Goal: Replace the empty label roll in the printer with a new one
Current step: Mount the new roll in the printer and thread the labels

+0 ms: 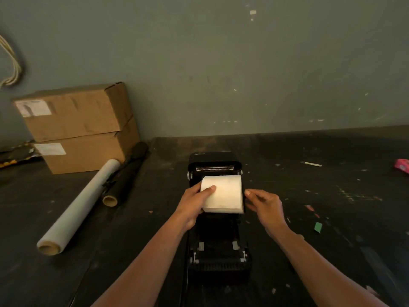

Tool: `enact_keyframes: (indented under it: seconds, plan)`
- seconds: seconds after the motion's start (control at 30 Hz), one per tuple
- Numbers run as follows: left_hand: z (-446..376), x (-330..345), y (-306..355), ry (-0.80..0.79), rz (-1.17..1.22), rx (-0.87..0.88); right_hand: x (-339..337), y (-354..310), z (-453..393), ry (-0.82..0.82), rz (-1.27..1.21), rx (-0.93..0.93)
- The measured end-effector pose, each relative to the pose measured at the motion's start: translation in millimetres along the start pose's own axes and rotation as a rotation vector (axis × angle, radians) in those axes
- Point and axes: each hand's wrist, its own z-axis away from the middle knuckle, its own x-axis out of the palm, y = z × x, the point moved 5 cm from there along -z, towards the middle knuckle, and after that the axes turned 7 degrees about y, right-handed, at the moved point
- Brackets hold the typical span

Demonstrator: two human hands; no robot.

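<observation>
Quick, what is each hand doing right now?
Left hand: grips the white label roll over the open printer.
Right hand: fingertips at the roll's right end; grip unclear.
</observation>
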Motion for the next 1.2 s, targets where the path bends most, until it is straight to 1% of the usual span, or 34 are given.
enact_keyframes:
  seconds: [0.23,0.47,0.63,0.8,0.87,1.0,1.2]
  plan:
    - [-19.7,-6.0,-18.7,0.046,-0.055,-0.033,10.5,30.1,-18.1,-0.063,-0.058,0.075]
    - [-36.8,-12.9,-41.2,0.111,-0.085,-0.039,18.5,49.0,-33.9,-0.139,-0.015,0.093]
    - [-41.3,-17.4,-54.5,0.097,-0.100,-0.022,24.8,61.5,-38.3,-0.183,0.016,0.070]
    - [-41.8,-20.3,-60.8,0.072,-0.170,-0.011,28.0,79.8,-38.3,-0.182,0.045,0.079]
    - [-42.8,-21.1,-66.8,0.075,-0.189,-0.012,27.8,84.6,-36.8,-0.187,0.081,0.063]
    - [-47.0,-22.2,-83.4,0.101,-0.203,-0.042,26.5,88.5,-37.8,-0.183,0.252,-0.038]
    - [-51.2,-23.5,-103.3,0.154,-0.262,-0.057,25.7,96.6,-36.9,-0.182,0.326,-0.080]
